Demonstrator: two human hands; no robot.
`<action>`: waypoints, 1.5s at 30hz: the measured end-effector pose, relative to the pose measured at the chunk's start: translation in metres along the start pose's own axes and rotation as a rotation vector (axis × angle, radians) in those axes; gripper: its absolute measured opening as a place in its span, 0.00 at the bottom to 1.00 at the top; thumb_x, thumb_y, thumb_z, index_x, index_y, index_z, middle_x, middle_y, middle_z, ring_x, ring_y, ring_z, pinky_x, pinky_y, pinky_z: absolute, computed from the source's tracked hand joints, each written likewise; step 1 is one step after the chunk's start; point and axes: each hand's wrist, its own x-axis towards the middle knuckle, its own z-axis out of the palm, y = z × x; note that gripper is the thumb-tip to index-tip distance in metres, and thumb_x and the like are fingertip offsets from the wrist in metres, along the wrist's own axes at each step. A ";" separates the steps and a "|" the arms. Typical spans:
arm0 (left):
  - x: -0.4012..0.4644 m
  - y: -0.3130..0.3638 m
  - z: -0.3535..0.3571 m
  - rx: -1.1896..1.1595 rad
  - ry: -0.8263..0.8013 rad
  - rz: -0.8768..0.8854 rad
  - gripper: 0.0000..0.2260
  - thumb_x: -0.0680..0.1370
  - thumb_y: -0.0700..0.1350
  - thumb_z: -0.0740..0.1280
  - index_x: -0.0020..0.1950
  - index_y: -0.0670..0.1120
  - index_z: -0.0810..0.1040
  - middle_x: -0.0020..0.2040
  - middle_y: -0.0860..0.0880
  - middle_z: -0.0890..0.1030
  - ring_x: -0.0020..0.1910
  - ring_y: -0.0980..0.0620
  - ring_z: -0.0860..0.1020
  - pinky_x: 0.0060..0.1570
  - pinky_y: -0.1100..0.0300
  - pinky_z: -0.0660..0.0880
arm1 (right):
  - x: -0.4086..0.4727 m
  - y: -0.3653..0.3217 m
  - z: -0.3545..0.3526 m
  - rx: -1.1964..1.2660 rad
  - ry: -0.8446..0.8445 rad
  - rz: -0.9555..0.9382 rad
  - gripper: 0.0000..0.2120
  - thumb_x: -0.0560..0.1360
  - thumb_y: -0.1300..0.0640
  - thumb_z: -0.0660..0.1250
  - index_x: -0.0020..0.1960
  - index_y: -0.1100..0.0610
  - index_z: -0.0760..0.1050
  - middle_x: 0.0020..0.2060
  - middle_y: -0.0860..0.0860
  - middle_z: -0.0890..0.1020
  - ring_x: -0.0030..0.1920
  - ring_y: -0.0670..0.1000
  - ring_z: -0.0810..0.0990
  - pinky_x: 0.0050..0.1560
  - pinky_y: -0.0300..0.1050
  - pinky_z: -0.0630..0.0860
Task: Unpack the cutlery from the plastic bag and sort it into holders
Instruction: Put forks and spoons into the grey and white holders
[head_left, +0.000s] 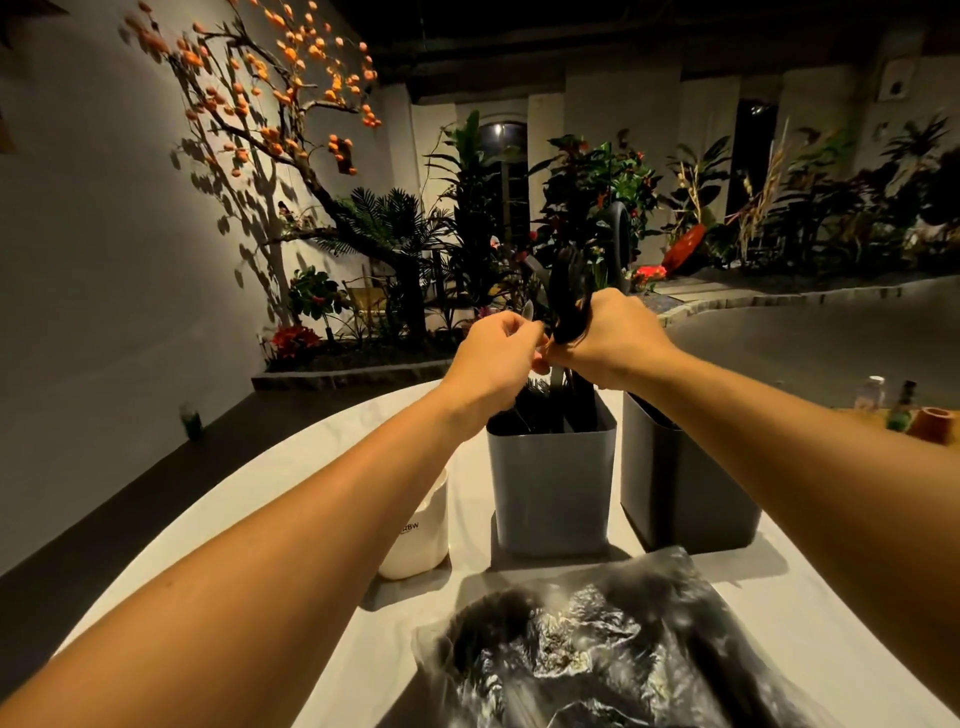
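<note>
**Above the grey holder: both hands on a bundle of black cutlery**

On the white table (291, 525), largest item first: the clear plastic bag (597, 644) lies at the near edge, crumpled, with more black cutlery showing dark through the film. It sits just in front of the holders, apart from them.

Behind it, right: a dark holder (680, 493), square-sided, contents not visible from this angle.

Centre: a grey holder (550, 488), square with rounded corners, upright, just beside the dark one. Black cutlery pieces (545, 410) stand in it, rising to and a little above the rim; fork tines can be made out among them.

Left of the grey holder: a white cylindrical container (421, 530), partly hidden by the left forearm, with small dark lettering on its side.

Right hand (608, 338): raised above the grey holder, fingers curled round a bundle of black cutlery (566, 296), which stands upright out of the fist. Individual piece types in the bundle cannot be told.

Left hand (498, 353): touching or nearly touching the right hand, fingers curled, fingertips pinching at the bundle's left side. A pale, slim, spoon-like tip (528, 310) shows just above these fingers; whether the left hand holds it cannot be told.

Far right table edge: small bottles (901, 405) and an orange-brown cup (935, 423), well apart from the holders.
</note>
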 end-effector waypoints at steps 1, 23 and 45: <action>0.001 -0.003 0.000 0.007 -0.002 -0.009 0.13 0.83 0.48 0.59 0.52 0.41 0.79 0.41 0.44 0.81 0.25 0.55 0.66 0.25 0.62 0.63 | -0.001 0.001 0.003 0.000 -0.010 0.014 0.19 0.66 0.38 0.76 0.43 0.54 0.82 0.35 0.50 0.82 0.39 0.52 0.81 0.39 0.46 0.78; -0.038 -0.008 -0.016 -0.493 -0.307 -0.183 0.36 0.77 0.75 0.40 0.38 0.45 0.68 0.28 0.49 0.62 0.24 0.53 0.57 0.27 0.60 0.52 | -0.040 -0.022 -0.006 0.585 -0.087 -0.122 0.13 0.81 0.48 0.64 0.48 0.55 0.82 0.42 0.51 0.85 0.44 0.48 0.83 0.49 0.47 0.79; -0.128 0.008 -0.058 -0.066 -0.092 -0.182 0.41 0.79 0.69 0.36 0.62 0.43 0.78 0.49 0.37 0.83 0.42 0.45 0.82 0.53 0.51 0.80 | -0.112 -0.111 -0.017 0.517 -0.294 -0.004 0.09 0.74 0.56 0.74 0.44 0.63 0.83 0.34 0.57 0.86 0.34 0.52 0.86 0.43 0.48 0.84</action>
